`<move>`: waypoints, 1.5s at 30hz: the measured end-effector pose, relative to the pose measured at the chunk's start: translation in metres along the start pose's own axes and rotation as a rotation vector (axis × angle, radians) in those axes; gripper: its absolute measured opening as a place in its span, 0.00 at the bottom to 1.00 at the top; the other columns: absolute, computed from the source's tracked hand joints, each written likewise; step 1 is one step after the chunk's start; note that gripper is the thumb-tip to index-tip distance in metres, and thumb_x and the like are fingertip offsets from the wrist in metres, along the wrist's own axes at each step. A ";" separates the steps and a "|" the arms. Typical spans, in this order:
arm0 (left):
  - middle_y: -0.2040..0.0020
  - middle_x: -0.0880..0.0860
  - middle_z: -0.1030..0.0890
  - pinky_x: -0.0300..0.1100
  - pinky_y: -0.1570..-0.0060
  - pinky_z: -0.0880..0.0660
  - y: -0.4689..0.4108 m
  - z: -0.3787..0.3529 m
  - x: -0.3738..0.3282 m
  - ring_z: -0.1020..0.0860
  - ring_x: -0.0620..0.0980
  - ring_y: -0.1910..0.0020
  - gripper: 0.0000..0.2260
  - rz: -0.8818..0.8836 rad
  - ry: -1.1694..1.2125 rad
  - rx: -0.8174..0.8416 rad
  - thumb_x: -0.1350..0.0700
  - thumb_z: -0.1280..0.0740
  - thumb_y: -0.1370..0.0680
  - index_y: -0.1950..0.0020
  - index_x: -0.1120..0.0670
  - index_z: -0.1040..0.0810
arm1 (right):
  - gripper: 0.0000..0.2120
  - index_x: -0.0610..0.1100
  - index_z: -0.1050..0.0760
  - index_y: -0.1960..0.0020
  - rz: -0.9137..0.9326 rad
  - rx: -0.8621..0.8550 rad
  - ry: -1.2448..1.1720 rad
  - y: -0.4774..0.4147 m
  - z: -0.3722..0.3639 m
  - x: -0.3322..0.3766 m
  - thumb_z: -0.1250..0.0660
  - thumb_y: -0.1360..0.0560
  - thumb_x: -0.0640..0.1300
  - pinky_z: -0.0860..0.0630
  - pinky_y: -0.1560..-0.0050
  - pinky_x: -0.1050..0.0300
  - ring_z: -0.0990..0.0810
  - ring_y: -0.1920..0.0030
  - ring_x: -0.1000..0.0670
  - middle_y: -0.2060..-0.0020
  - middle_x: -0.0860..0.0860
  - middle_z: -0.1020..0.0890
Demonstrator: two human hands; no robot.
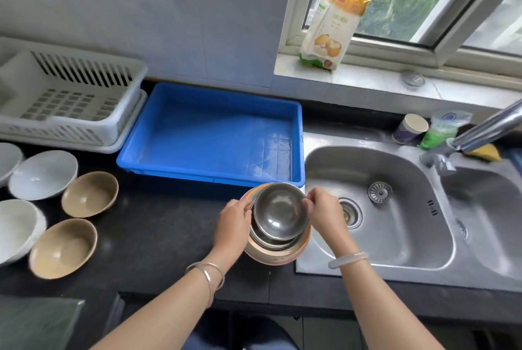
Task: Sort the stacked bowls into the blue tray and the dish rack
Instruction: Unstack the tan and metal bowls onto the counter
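2 grips: L grip [233,219] & R grip [324,214] pinch top steel bowl [278,211] rim
Stack [278,254]: desk [158,236] front, touching sink [395,222] left edge

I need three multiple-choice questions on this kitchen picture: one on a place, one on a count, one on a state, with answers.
1. Where does the dish rack stand?
A) left of the blue tray
B) in the sink
C) on the windowsill

2. How many brown bowls lie on the counter?
A) one
B) two
C) four

3. What does the blue tray hold?
A) steel bowls
B) a paper cup
C) nothing

Answers:
1 A, it stands beside the tray's left wall.
2 B, two lie near the white bowls.
3 C, its floor is bare; the left hand and right hand hold the stacked bowls.
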State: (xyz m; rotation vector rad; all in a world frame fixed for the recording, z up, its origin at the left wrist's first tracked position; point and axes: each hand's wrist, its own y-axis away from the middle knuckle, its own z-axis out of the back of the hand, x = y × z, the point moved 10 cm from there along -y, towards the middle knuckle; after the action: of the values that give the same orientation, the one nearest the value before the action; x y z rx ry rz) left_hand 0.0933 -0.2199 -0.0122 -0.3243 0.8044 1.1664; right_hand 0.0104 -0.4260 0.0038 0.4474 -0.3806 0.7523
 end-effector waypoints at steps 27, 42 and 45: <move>0.60 0.51 0.23 0.38 0.65 0.30 -0.014 0.002 -0.013 0.24 0.49 0.60 0.05 0.121 0.140 0.010 0.58 0.36 0.23 0.58 0.56 0.28 | 0.02 0.43 0.23 0.56 -0.119 -0.028 -0.313 0.005 0.041 -0.045 0.33 0.26 0.38 0.18 0.57 0.47 0.18 0.71 0.50 0.69 0.51 0.19; 0.59 0.53 0.21 0.50 0.57 0.19 0.011 0.104 0.080 0.20 0.53 0.61 0.01 0.376 0.358 -0.258 0.59 0.35 0.24 0.55 0.55 0.26 | 0.03 0.46 0.21 0.54 0.084 0.083 -0.449 -0.008 0.008 0.057 0.32 0.27 0.40 0.17 0.58 0.50 0.16 0.68 0.49 0.63 0.48 0.17; 0.61 0.52 0.21 0.49 0.59 0.19 0.033 0.123 0.118 0.20 0.51 0.65 0.03 0.460 0.369 -0.346 0.59 0.35 0.24 0.58 0.53 0.26 | 0.03 0.45 0.20 0.53 0.104 0.162 -0.461 -0.010 -0.024 0.086 0.32 0.26 0.40 0.17 0.62 0.55 0.16 0.70 0.53 0.64 0.49 0.16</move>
State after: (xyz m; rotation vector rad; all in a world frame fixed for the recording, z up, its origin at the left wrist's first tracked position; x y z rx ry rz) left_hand 0.1309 -0.0504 -0.0061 -0.6792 1.0305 1.7143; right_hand 0.0794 -0.3710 0.0223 0.7616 -0.7817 0.7818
